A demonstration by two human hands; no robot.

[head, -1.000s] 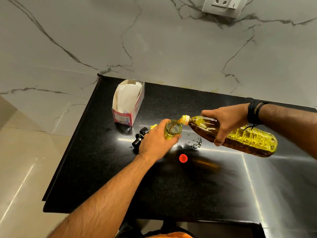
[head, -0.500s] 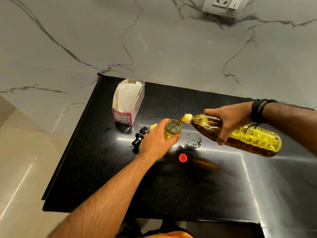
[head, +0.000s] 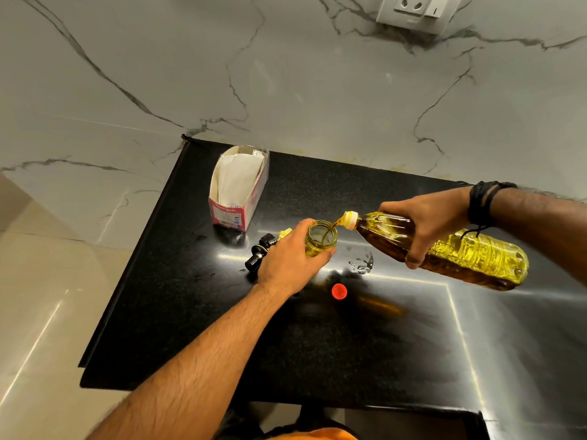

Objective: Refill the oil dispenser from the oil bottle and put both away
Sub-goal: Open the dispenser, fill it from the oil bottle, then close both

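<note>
Glass of the oil dispenser [head: 320, 241] is gripped by the left hand [head: 290, 265], fingers and thumb curled round its body just below the open mouth, which faces up. Yellow oil is seen inside it. Whether its base rests on the black countertop [head: 365, 344] cannot be told, since the hand hides it.

Just right of that grip, the oil bottle [head: 444, 249] is held by the right hand [head: 424, 222], fingers wrapped over its upper body near the shoulder. The bottle is tilted almost level, its uncapped yellow neck lowered to the dispenser's rim. A thin stream of oil is seen passing from neck to mouth. The bottle's base points away to the right, clear of the counter. A dark wristband [head: 482, 203] is worn on the right wrist.

Just left of the left hand, partly hidden by it, a black pump top [head: 259, 254] lies on the counter, with a small yellow part beside it; what that part belongs to is not clear. Near the hand, on the person's side, a red cap [head: 339, 291] lies flat. Between the two grips, a small wet smear [head: 360, 265] is noted on the surface.

Beyond the left hand, toward the wall, an open pink-and-white carton [head: 238, 188] stands with white paper in it. Further back, a marble-patterned wall [head: 286, 74] carries a white socket plate [head: 413, 11].
</note>
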